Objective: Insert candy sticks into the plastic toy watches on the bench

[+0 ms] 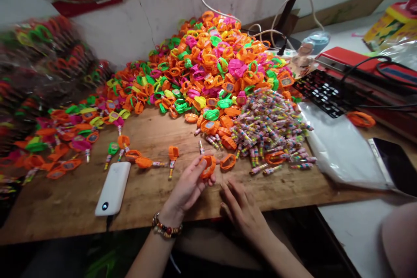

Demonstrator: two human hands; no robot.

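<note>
My left hand (190, 184), with a beaded bracelet at the wrist, pinches an orange toy watch (208, 168) just above the table's front part. Behind its fingertips a small candy tube (201, 147) points upward; whether the hand touches it I cannot tell. My right hand (243, 204) rests at the table's edge, fingers stretched forward and holding nothing. Just beyond it lies another orange watch (227, 162). A heap of striped candy tubes (270, 121) in clear wrap is to the right, below a big pile of bright plastic watches (208, 61).
A white power bank (113, 189) with a cable lies at left, near watches joined to tubes (173, 160). Bagged watches (48, 61) stand far left. Clear plastic bags (345, 147), a phone (395, 165) and a red machine (368, 82) with black cables are at right.
</note>
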